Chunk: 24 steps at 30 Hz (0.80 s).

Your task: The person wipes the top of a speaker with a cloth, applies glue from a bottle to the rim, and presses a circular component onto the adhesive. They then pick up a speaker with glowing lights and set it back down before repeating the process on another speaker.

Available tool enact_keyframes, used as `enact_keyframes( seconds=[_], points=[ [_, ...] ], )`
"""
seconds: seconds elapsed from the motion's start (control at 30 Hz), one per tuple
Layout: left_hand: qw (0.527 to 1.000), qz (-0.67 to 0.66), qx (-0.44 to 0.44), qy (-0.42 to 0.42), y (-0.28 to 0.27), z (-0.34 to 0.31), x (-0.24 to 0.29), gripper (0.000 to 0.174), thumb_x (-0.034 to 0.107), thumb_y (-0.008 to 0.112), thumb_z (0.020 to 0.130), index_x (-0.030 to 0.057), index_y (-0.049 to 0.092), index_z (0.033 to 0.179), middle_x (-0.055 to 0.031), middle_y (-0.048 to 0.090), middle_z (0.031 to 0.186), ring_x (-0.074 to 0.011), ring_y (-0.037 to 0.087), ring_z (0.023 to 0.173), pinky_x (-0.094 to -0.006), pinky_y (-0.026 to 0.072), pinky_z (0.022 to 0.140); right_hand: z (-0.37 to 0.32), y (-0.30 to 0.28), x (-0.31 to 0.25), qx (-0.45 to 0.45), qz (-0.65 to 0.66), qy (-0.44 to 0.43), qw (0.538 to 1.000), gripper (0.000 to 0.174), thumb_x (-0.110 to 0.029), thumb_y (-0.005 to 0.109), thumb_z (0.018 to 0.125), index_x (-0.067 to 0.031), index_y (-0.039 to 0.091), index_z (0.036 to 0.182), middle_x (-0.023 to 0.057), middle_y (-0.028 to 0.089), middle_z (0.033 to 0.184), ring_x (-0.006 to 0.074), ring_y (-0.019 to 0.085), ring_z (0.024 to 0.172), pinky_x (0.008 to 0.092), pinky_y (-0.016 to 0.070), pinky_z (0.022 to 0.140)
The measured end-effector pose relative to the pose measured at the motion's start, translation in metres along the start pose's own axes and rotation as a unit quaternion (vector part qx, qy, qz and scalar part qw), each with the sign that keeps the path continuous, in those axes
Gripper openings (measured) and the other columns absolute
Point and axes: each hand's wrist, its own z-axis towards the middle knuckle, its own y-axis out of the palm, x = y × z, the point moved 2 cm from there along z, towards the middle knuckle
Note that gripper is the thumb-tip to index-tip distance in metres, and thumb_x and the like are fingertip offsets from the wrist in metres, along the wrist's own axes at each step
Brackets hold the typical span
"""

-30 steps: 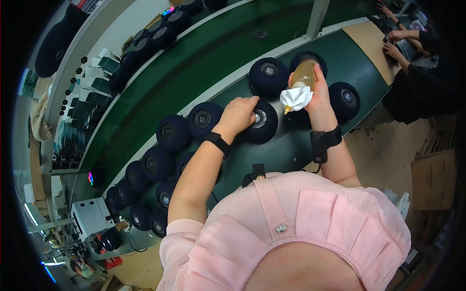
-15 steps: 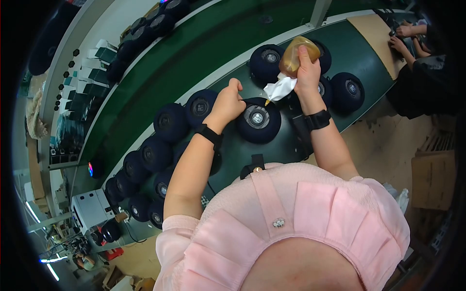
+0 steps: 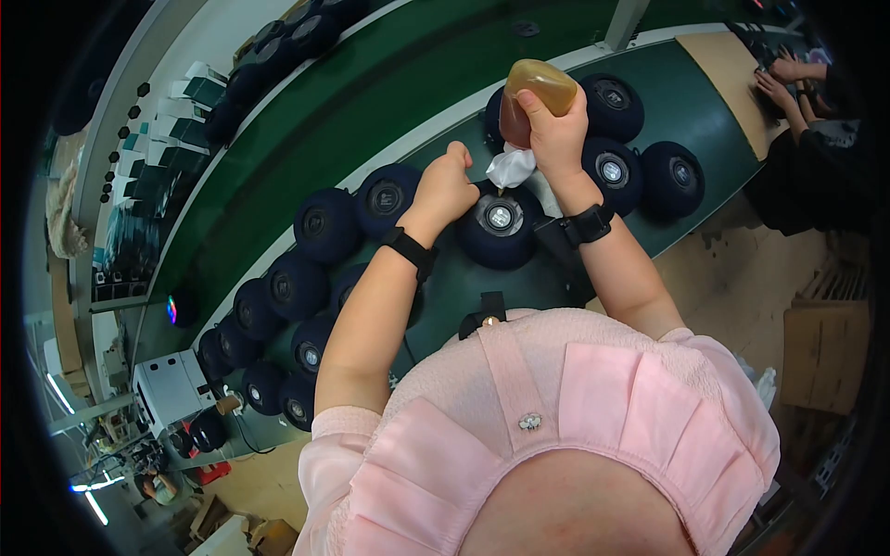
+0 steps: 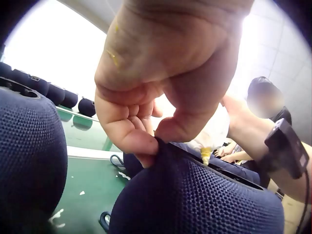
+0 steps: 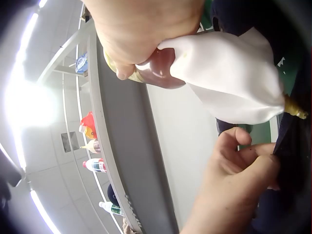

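Observation:
A round navy fabric-covered speaker (image 3: 497, 243) stands on the green table. My left hand (image 3: 445, 193) is at its left edge; in the left wrist view, thumb and fingertips of that hand (image 4: 161, 83) pinch the navy mesh fabric (image 4: 195, 200) and pull it up. My right hand (image 3: 558, 134) grips an amber squeeze bottle (image 3: 542, 85) tilted down, a white cloth (image 3: 512, 168) wrapped round its neck. The yellowish nozzle (image 4: 205, 156) points at the speaker's rim, just inside the lifted fabric. Whether the tip touches is hard to tell.
Several more navy speakers (image 3: 297, 286) stand left on the table, others (image 3: 673, 181) to the right. A white machine (image 3: 171, 394) is at the far left end. Another person's hands (image 3: 783, 83) work beside a brown board (image 3: 728, 88) at upper right.
The right hand has moved left and tipped the bottle, bringing its nozzle over the speaker's rim. The left hand drew back from the speaker's centre to its left edge.

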Motion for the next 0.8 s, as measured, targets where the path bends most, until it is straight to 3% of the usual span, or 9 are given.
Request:
enact_keyframes(
  seconds=[0.17, 0.27, 0.33, 0.4, 0.5, 0.6, 0.63, 0.67, 0.8],
  points=[
    [1.0, 0.002, 0.003, 0.006, 0.002, 0.002, -0.002, 0.032, -0.005, 0.057, 0.061, 0.0, 0.044, 0.089, -0.0161, 0.058, 0.065, -0.0344, 0.06, 0.067, -0.0411, 0.0463, 0.062, -0.004, 0.008, -0.01, -0.02, 0.027, -0.068, 0.997, 0.058, -0.018, 0.079, 0.071, 0.0029, 0.044, 0.112, 0.0092, 0.059, 0.103, 0.0148, 0.058, 0.092, 0.0276, 0.0477, 0.081],
    [1.0, -0.005, 0.013, -0.001, 0.005, 0.001, -0.001, 0.032, -0.005, 0.057, 0.061, 0.0004, 0.044, 0.089, -0.0154, 0.058, 0.065, -0.0341, 0.06, 0.067, -0.0405, 0.0466, 0.062, -0.004, 0.007, -0.003, -0.031, 0.037, -0.08, 0.996, 0.059, -0.016, 0.079, 0.071, 0.0029, 0.043, 0.113, 0.0088, 0.059, 0.103, 0.0148, 0.058, 0.091, 0.0276, 0.0475, 0.081],
    [0.999, 0.004, 0.023, -0.027, 0.006, 0.001, -0.003, 0.032, -0.001, 0.06, 0.062, 0.002, 0.042, 0.089, -0.0121, 0.058, 0.065, -0.0289, 0.06, 0.064, -0.0362, 0.0465, 0.06, -0.002, 0.004, 0.0, -0.016, 0.024, -0.075, 0.997, 0.057, -0.017, 0.078, 0.072, 0.0026, 0.044, 0.113, 0.0086, 0.059, 0.102, 0.0149, 0.058, 0.09, 0.0276, 0.0475, 0.081],
    [0.999, 0.006, 0.027, -0.036, 0.008, 0.001, -0.004, 0.033, -0.001, 0.06, 0.061, 0.0015, 0.043, 0.089, -0.0132, 0.058, 0.064, -0.0314, 0.06, 0.065, -0.0385, 0.0465, 0.062, 0.003, -0.004, 0.005, 0.001, 0.009, -0.072, 0.997, 0.056, -0.017, 0.077, 0.073, 0.0023, 0.044, 0.113, 0.0084, 0.059, 0.101, 0.0151, 0.058, 0.089, 0.0275, 0.0475, 0.08],
    [0.998, 0.0, 0.012, -0.068, 0.006, -0.005, 0.003, 0.035, 0.002, 0.062, 0.062, 0.0011, 0.044, 0.091, -0.0153, 0.059, 0.067, -0.0341, 0.061, 0.069, -0.0407, 0.0469, 0.065, 0.013, -0.02, 0.009, 0.093, 0.141, 0.093, 0.981, 0.039, -0.024, 0.066, 0.083, -0.0001, 0.05, 0.11, 0.0082, 0.059, 0.097, 0.0175, 0.058, 0.085, 0.0302, 0.0493, 0.075],
    [0.995, 0.006, -0.015, -0.1, 0.01, -0.018, 0.009, 0.039, 0.009, 0.066, 0.063, 0.0014, 0.045, 0.095, -0.0178, 0.06, 0.078, -0.0345, 0.061, 0.077, -0.0401, 0.0476, 0.07, 0.021, -0.038, 0.018, 0.166, 0.278, 0.255, 0.911, 0.037, -0.039, 0.056, 0.088, -0.0057, 0.054, 0.106, 0.0085, 0.06, 0.096, 0.0223, 0.06, 0.085, 0.0366, 0.0514, 0.073],
    [0.994, 0.019, -0.023, -0.109, 0.013, -0.023, 0.012, 0.042, 0.014, 0.067, 0.064, 0.0016, 0.046, 0.098, -0.0192, 0.06, 0.084, -0.0347, 0.061, 0.082, -0.0397, 0.0481, 0.072, 0.022, -0.046, 0.019, 0.175, 0.315, 0.295, 0.885, 0.041, -0.039, 0.056, 0.088, -0.0057, 0.05, 0.111, 0.0086, 0.058, 0.101, 0.0242, 0.058, 0.092, 0.0395, 0.0512, 0.074],
    [0.992, 0.045, -0.035, -0.11, 0.014, -0.029, 0.016, 0.044, 0.021, 0.065, 0.067, 0.0016, 0.049, 0.103, -0.0215, 0.059, 0.095, -0.0349, 0.06, 0.089, -0.0396, 0.0483, 0.078, 0.022, -0.052, 0.016, 0.179, 0.315, 0.318, 0.876, 0.042, -0.04, 0.055, 0.088, -0.007, 0.048, 0.113, 0.0088, 0.057, 0.102, 0.0248, 0.057, 0.093, 0.0407, 0.0513, 0.075],
    [0.99, 0.132, -0.025, -0.042, 0.015, -0.044, 0.022, 0.042, 0.025, 0.063, 0.071, -0.0001, 0.057, 0.103, -0.019, 0.06, 0.094, -0.0343, 0.06, 0.09, -0.0396, 0.05, 0.077, 0.019, -0.07, -0.005, 0.186, 0.326, 0.347, 0.859, 0.045, -0.044, 0.054, 0.088, -0.0099, 0.045, 0.115, 0.0103, 0.054, 0.104, 0.0272, 0.057, 0.092, 0.044, 0.0516, 0.075]
  ],
)
